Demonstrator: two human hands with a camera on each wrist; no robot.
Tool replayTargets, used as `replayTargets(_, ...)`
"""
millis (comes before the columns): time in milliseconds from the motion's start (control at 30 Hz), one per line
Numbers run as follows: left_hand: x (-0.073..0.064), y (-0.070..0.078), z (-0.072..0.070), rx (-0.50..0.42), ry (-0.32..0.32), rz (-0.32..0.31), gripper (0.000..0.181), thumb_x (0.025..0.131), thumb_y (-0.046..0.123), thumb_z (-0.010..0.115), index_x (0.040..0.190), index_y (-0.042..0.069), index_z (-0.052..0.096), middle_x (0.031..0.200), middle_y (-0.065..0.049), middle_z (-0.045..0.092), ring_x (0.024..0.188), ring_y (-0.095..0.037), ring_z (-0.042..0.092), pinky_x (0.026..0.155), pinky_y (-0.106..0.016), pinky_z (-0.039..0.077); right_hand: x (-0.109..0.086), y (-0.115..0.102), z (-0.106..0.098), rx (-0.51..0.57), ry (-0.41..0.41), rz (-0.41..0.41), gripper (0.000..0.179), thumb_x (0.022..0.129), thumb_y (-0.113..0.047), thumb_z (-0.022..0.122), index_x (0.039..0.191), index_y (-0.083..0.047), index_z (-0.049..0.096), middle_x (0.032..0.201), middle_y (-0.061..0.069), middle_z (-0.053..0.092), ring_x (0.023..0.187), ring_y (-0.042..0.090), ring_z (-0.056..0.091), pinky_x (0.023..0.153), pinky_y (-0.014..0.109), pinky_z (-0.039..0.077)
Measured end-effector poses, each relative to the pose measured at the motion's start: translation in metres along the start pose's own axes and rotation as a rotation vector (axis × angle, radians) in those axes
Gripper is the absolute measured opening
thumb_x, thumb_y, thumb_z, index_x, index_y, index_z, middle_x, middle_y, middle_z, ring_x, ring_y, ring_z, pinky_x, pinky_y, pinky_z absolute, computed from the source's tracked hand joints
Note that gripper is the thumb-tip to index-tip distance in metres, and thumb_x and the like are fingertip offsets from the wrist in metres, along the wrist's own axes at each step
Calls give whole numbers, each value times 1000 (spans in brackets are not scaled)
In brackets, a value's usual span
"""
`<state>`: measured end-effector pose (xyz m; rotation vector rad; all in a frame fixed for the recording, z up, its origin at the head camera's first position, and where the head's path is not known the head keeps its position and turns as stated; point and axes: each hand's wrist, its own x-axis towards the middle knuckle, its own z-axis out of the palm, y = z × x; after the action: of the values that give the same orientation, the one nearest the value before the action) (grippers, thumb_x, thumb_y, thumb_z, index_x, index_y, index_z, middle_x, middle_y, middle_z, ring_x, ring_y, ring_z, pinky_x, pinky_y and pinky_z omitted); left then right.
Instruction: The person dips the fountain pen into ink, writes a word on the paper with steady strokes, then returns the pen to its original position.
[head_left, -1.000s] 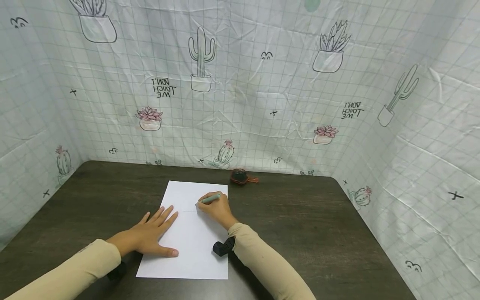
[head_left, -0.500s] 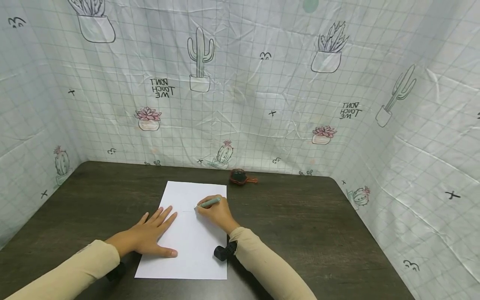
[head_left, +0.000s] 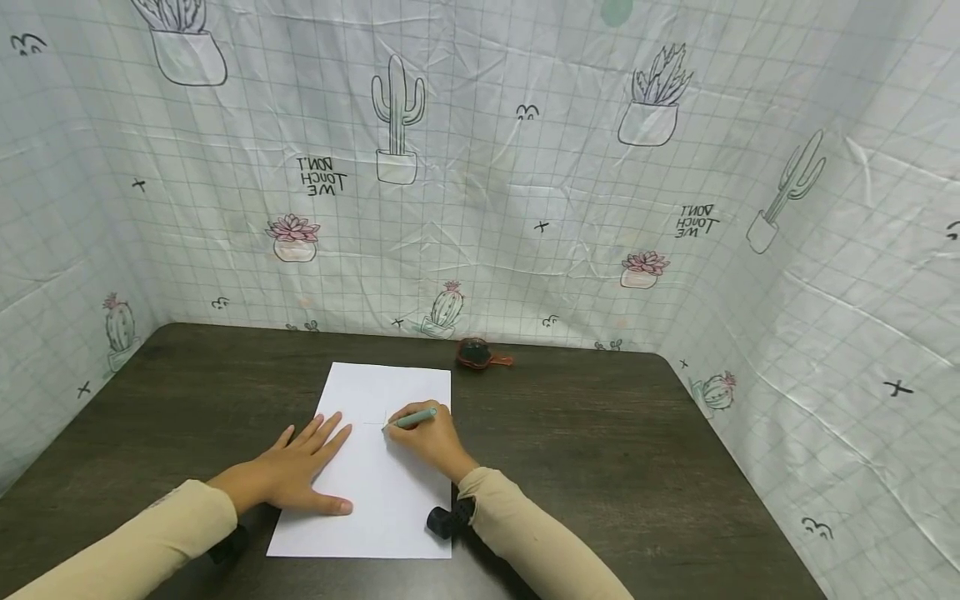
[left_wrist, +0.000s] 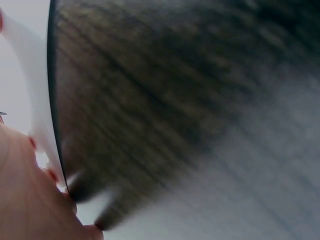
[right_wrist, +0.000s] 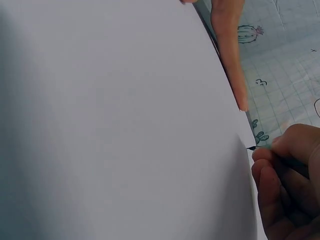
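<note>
A white sheet of paper (head_left: 382, 517) lies on the dark wooden table. My left hand (head_left: 300, 479) rests flat on its left side, fingers spread and thumb stretched across the sheet. In the left wrist view, part of that hand (left_wrist: 35, 190) shows beside the paper's edge. My right hand (head_left: 431, 437) pinches a green pen (head_left: 414, 418), whose tip is at the paper's upper middle. Faint thin lines (head_left: 371, 423) cross near the tip. From the right wrist, the dark pen tip (right_wrist: 251, 148) pokes out of the curled fingers; most of the pen is hidden there.
A small dark dish with a reddish-brown rim and handle (head_left: 474, 353) stands at the table's back edge, beyond the paper. Bare table (head_left: 600, 450) spreads to the right. A white cloth with printed cacti (head_left: 495, 167) hangs around the back and sides.
My right hand has drawn the pen toward me and slightly left. A short upright line now shows across the faint horizontal one. The left hand keeps its place on the sheet.
</note>
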<state>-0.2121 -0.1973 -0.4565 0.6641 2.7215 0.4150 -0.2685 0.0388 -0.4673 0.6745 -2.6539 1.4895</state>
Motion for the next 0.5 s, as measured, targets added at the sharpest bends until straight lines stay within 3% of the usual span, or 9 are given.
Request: replayTargets(500,-3,5,-2,-10,2,0,114,74,78,57,154,8,17,161,-16,4,145,-43,3,107,-71,1,-13,-10,10,12,-17,-28,5,81,-8,72,81,-7,77,67,-2,70,55,-2,49,52,15,42)
